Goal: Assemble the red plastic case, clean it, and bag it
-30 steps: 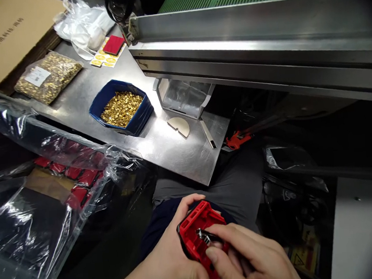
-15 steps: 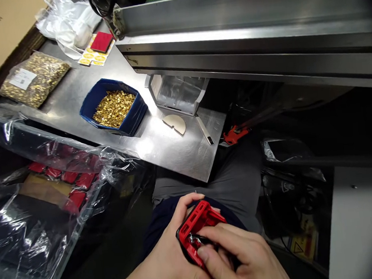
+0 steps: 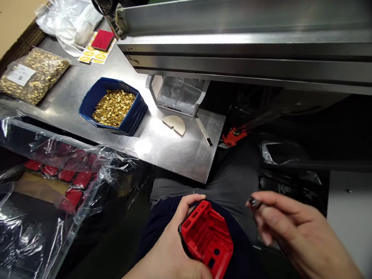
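My left hand [image 3: 173, 253] is closed around a red plastic housing [image 3: 211, 241] with a dark outer edge, held low over my lap. Its hollow inside faces up, showing slots along one rim, a round hole and a squarish hole. To the right, clear of the housing, my right hand [image 3: 291, 226] pinches a small dark, shiny metal part [image 3: 254, 203] between thumb and fingertips. Most of that part is covered by the fingers, so its exact kind cannot be made out.
On the metal table [image 3: 174, 158] stand a blue bin [image 3: 89, 115] of small brass pieces, a bag of brass pieces [image 3: 33, 77], a half-round disc [image 3: 174, 125] and a white-handled tool [image 3: 204, 131]. A plastic-lined crate [image 3: 62, 254] with red parts lies left. A metal rail [image 3: 245, 43] runs above.
My right hand has moved out of the red housing to the right, carrying the small metal part. The housing stays in my left hand, its inside now uncovered.
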